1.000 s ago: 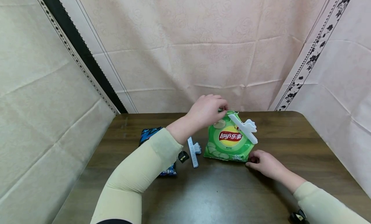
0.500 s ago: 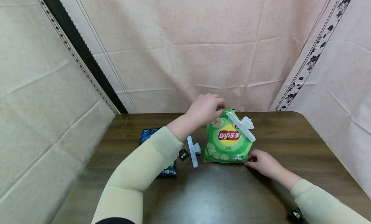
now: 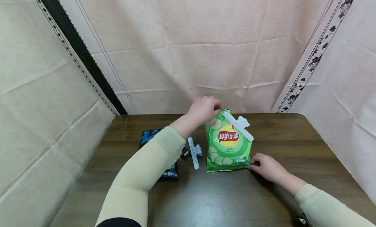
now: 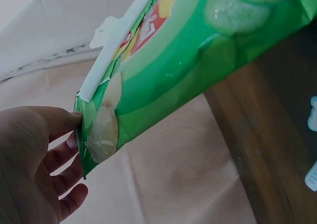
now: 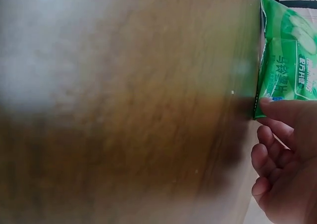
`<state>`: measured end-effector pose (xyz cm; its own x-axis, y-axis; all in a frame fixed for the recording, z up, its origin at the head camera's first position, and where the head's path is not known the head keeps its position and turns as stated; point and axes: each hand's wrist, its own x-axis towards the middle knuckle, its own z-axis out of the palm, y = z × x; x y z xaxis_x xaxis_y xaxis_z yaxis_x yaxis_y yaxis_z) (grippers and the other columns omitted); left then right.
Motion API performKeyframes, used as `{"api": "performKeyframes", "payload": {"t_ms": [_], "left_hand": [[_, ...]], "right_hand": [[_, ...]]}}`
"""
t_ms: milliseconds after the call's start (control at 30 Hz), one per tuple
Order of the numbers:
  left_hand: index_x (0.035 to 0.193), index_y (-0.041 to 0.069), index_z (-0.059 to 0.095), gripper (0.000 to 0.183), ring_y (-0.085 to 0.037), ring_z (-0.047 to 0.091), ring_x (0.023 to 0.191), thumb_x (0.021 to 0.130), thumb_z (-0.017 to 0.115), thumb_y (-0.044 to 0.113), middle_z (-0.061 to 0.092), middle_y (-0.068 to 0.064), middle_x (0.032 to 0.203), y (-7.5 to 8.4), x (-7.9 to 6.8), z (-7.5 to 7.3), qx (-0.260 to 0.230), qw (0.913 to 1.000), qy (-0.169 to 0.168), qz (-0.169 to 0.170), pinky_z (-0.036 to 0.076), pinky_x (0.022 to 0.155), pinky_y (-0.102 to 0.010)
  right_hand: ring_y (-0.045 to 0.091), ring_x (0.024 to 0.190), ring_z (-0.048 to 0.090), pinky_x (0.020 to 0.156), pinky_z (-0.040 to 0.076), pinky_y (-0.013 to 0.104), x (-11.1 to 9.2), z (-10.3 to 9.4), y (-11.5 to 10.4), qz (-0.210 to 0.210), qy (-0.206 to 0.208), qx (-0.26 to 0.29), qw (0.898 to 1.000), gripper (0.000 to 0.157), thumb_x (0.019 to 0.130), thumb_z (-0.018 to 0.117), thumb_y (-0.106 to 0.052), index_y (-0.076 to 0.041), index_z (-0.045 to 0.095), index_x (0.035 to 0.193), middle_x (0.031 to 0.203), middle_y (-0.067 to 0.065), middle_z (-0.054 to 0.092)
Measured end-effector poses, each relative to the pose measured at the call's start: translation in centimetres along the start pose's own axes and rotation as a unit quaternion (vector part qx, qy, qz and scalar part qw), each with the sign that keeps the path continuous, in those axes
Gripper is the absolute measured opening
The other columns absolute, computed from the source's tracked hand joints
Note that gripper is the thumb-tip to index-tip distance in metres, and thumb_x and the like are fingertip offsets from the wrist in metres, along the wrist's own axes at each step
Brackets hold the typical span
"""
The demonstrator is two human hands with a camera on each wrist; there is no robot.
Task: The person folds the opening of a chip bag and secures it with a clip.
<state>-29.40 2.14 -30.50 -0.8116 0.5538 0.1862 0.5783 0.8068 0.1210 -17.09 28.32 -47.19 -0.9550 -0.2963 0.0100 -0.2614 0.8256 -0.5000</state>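
A green Lay's chip bag [image 3: 227, 152] leans upright on the table in the head view, its printed front toward me. Across its upper right corner sits a white sealing clip [image 3: 238, 126]. My left hand [image 3: 202, 110] pinches the bag's upper left corner. In the left wrist view, that hand's thumb [image 4: 62, 119] lies over the corner, with the fingers behind. Low on the other side, my right hand [image 3: 267, 167] pinches the bottom right corner. The right wrist view shows its thumb [image 5: 285, 110] on the bag's edge.
Left of the green bag lies a pale blue sealing clip [image 3: 194, 153]. A dark blue snack bag [image 3: 148, 135] is farther left, partly hidden under my left forearm. The wooden table [image 3: 223, 197] ends at a pale cloth backdrop [image 3: 176, 67].
The green bag has shifted left and a little toward me, with its lower edge nearer. Both hands keep their pinch on its corners. My left hand has moved slightly left.
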Motion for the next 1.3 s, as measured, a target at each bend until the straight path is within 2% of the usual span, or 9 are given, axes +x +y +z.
{"api": "performKeyframes", "payload": {"t_ms": [367, 700, 867, 1000, 1167, 1300], "left_hand": [[0.103, 0.025, 0.071, 0.013, -0.016, 0.055, 0.1, 0.099, 0.061, 0.032, 0.063, 0.007, 0.103, -1.2, 1.8, 4.0, 0.022, 0.9986, -0.022, -0.042, 0.04, 0.094, -0.039], [0.104, 0.026, 0.069, 0.015, -0.016, 0.053, 0.098, 0.101, 0.056, 0.032, 0.062, 0.007, 0.103, -2.0, 3.2, 8.2, 0.013, 0.9939, -0.065, -0.088, 0.037, 0.1, -0.041], [0.103, 0.025, 0.07, 0.015, -0.016, 0.055, 0.096, 0.1, 0.056, 0.028, 0.065, 0.009, 0.1, -2.2, 3.7, 10.0, 0.027, 0.9921, -0.079, -0.093, 0.035, 0.103, -0.043], [0.1, 0.026, 0.07, 0.013, -0.016, 0.054, 0.091, 0.099, 0.057, 0.024, 0.065, 0.009, 0.097, -2.2, 4.0, 11.5, 0.059, 0.9895, -0.1, -0.085, 0.037, 0.098, -0.04], [0.1, 0.027, 0.069, 0.006, -0.016, 0.055, 0.088, 0.097, 0.064, 0.027, 0.066, 0.008, 0.098, -1.7, 4.3, 12.5, 0.109, 0.983, -0.13, -0.071, 0.04, 0.097, -0.041], [0.097, 0.025, 0.069, 0.004, -0.018, 0.055, 0.087, 0.094, 0.068, 0.027, 0.066, 0.005, 0.098, -1.5, 4.5, 13.0, 0.124, 0.978, -0.153, -0.069, 0.041, 0.095, -0.042]], "right_hand": [[0.01, 0.067, 0.047, 0.061, 0.041, 0.028, -1.5, 0.0, -0.2, 0.008, -0.003, -0.014, 1.0, 0.018, 0.085, 0.077, -0.016, -0.018, 0.062, 0.075, 0.074, -0.006, 0.052], [0.01, 0.065, 0.047, 0.059, 0.04, 0.028, -2.4, 0.0, -0.5, 0.029, -0.014, -0.013, 0.999, 0.019, 0.087, 0.075, -0.018, -0.018, 0.06, 0.075, 0.073, -0.006, 0.051], [0.009, 0.065, 0.046, 0.059, 0.04, 0.027, -2.8, -0.3, -0.6, 0.026, -0.013, -0.018, 0.999, 0.02, 0.088, 0.074, -0.018, -0.019, 0.059, 0.075, 0.072, -0.007, 0.05], [0.008, 0.064, 0.045, 0.059, 0.039, 0.026, -3.1, -0.5, -0.7, 0.025, -0.014, -0.023, 0.999, 0.021, 0.089, 0.072, -0.017, -0.02, 0.058, 0.075, 0.071, -0.007, 0.048], [0.008, 0.064, 0.045, 0.059, 0.039, 0.026, -3.4, -0.8, -0.7, 0.03, -0.016, -0.023, 0.999, 0.02, 0.09, 0.07, -0.017, -0.019, 0.058, 0.075, 0.071, -0.007, 0.048], [0.008, 0.065, 0.046, 0.06, 0.04, 0.027, -3.5, -1.1, -0.7, 0.033, -0.014, -0.019, 0.999, 0.018, 0.091, 0.069, -0.016, -0.019, 0.059, 0.077, 0.071, -0.007, 0.049]]}}
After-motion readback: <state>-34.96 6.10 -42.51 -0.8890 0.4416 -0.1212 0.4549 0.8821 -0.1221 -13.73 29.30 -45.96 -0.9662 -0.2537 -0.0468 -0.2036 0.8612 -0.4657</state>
